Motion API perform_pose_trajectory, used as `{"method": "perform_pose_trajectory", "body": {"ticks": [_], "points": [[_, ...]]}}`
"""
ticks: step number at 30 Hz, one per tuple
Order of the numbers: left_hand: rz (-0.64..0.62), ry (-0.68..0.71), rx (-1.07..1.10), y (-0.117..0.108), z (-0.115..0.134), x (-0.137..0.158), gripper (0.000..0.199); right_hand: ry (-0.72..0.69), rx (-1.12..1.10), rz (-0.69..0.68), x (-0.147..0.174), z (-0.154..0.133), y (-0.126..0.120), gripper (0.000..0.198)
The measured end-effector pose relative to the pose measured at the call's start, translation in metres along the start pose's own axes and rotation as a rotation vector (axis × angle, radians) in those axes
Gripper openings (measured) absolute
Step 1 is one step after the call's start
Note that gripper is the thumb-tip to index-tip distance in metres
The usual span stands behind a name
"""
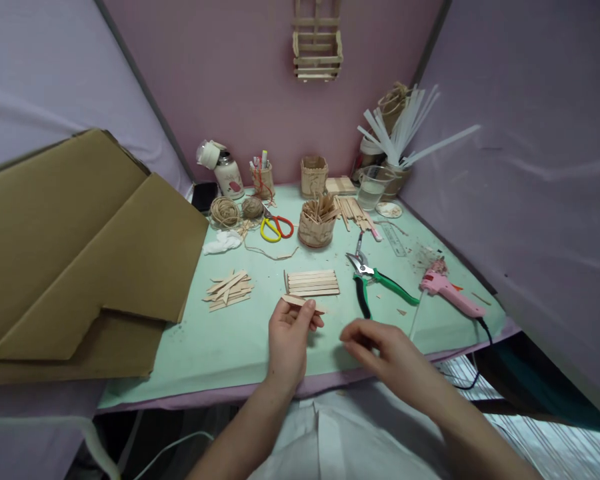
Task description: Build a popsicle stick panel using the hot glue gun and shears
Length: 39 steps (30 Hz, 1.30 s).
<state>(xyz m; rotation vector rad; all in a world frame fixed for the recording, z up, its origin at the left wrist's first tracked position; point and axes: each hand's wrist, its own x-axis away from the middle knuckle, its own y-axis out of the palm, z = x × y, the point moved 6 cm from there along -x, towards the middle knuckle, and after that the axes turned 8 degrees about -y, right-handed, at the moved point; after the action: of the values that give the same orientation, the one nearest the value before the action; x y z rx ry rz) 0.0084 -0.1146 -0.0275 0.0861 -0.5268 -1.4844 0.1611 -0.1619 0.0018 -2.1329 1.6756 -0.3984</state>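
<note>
My left hand [291, 328] pinches a wooden craft stick [295, 301] between thumb and fingers, just in front of a small panel of craft sticks [313, 283] laid side by side. To its right, my right hand [373, 341] hovers near the table's front edge with thumb and fingertips drawn together. Anything between those fingertips is too small to make out. A loose pile of craft sticks [229, 290] lies left of the panel. On the right are green-handled pruning shears [377, 277], spread apart, and a pink hot glue gun [450, 293] on its side.
A folded cardboard sheet [130, 253] covers the left side. Farther back are scissors [277, 228], twine balls [225, 211], a stick-filled wooden holder [316, 223], a plastic cup of liquid [371, 190] and white glue sticks [400, 130]. The glue gun's cord [487, 337] hangs off the right edge.
</note>
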Motion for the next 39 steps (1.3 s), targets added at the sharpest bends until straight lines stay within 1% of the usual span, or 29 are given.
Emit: {"method": "perform_pose_trajectory", "body": {"ticks": [2,3,4,5,7,9,11,14,16,18,22,30,35,39], "points": [[-0.031,0.005,-0.068,0.001,-0.001,0.001,0.023,-0.044,0.304,-0.192,0.021,-0.001,-0.012,0.014],[-0.050,0.006,-0.096,0.003,-0.003,0.001,0.023,-0.051,0.413,-0.257,0.029,-0.001,-0.018,0.016],[-0.072,0.003,-0.118,0.006,-0.004,0.003,0.022,-0.044,0.471,-0.284,0.035,-0.001,-0.023,0.016],[-0.097,0.000,-0.131,0.010,-0.006,0.004,0.022,-0.033,0.480,-0.264,0.037,-0.002,-0.029,0.015],[-0.158,-0.013,-0.149,0.018,-0.008,0.008,0.023,0.000,0.368,-0.130,0.032,-0.006,-0.036,0.015],[-0.215,-0.030,-0.164,0.024,-0.010,0.011,0.023,0.029,0.160,0.015,0.019,-0.007,-0.036,0.018],[-0.246,-0.042,-0.183,0.026,-0.010,0.012,0.023,0.055,-0.042,0.066,0.004,-0.004,-0.026,0.017],[-0.237,-0.073,-0.196,0.022,-0.009,0.010,0.023,0.137,-0.314,0.111,-0.013,0.009,-0.008,0.026],[-0.223,-0.131,-0.184,0.019,-0.011,0.007,0.023,0.214,-0.486,0.173,-0.018,0.020,0.000,0.031],[-0.202,-0.196,-0.161,0.017,-0.015,0.005,0.025,0.260,-0.594,0.220,-0.020,0.028,0.007,0.034],[-0.156,-0.243,-0.124,0.018,-0.019,0.004,0.027,0.272,-0.619,0.240,-0.022,0.034,0.012,0.038],[-0.147,-0.274,-0.133,0.019,-0.017,0.004,0.021,0.251,-0.540,0.235,-0.020,0.035,0.013,0.038],[-0.152,-0.270,-0.197,0.015,-0.022,0.000,0.009,0.266,-0.517,0.223,-0.017,0.036,0.016,0.036],[-0.148,-0.275,-0.199,0.014,-0.022,0.000,0.005,0.295,-0.578,0.217,-0.016,0.036,0.020,0.036]]}}
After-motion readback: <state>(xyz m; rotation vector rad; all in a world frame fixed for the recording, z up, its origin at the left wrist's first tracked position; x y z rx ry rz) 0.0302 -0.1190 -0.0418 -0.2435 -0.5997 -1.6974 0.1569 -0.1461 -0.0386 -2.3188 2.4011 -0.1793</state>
